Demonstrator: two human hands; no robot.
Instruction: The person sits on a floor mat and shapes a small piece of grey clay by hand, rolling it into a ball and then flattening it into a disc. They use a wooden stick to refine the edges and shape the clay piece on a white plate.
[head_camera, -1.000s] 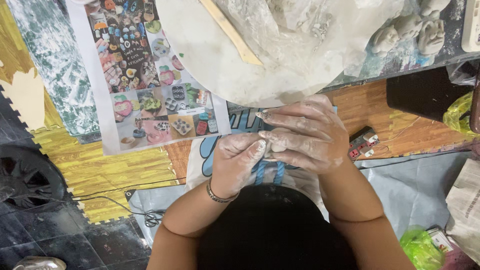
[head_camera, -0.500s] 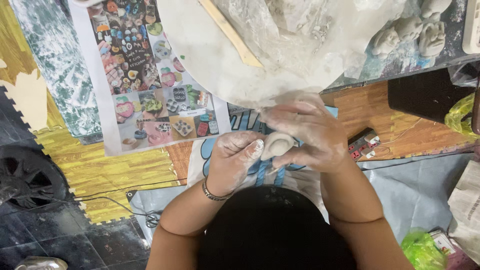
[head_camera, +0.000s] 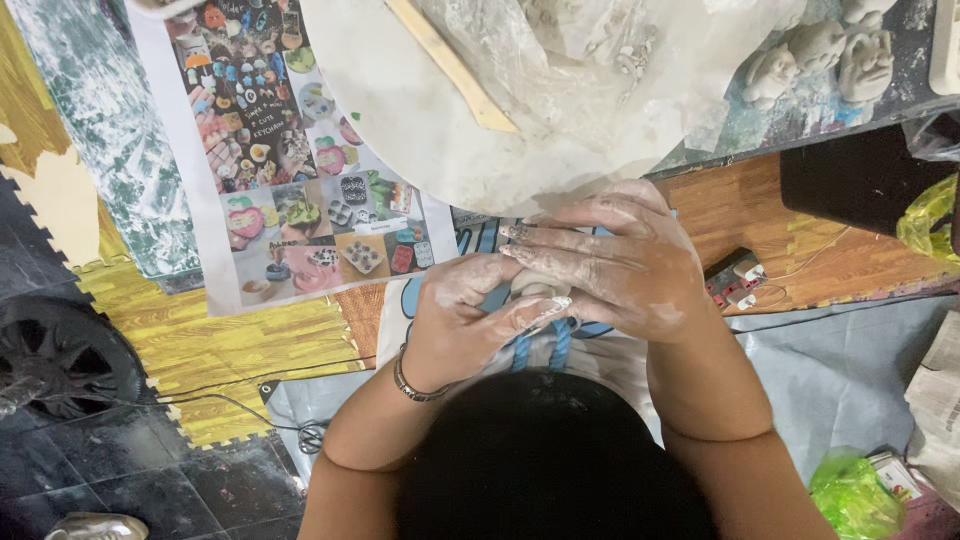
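At frame centre our right hand (head_camera: 625, 270) has closed back over the clay lump (head_camera: 540, 288), cupped against our left hand (head_camera: 465, 320).

Clay ball covered again

My right hand (head_camera: 625, 265) closes back over the clay ball (head_camera: 538, 288); half a second ago it showed.

- A small, pale grey lump of soft clay (head_camera: 540, 288) sits pressed between two clay-dusted palms, just below the rim of the round white board.
- Only a rounded sliver of it shows (the rest is hidden under the fingers), smooth-looking and roughly ball-shaped, held above the lap.
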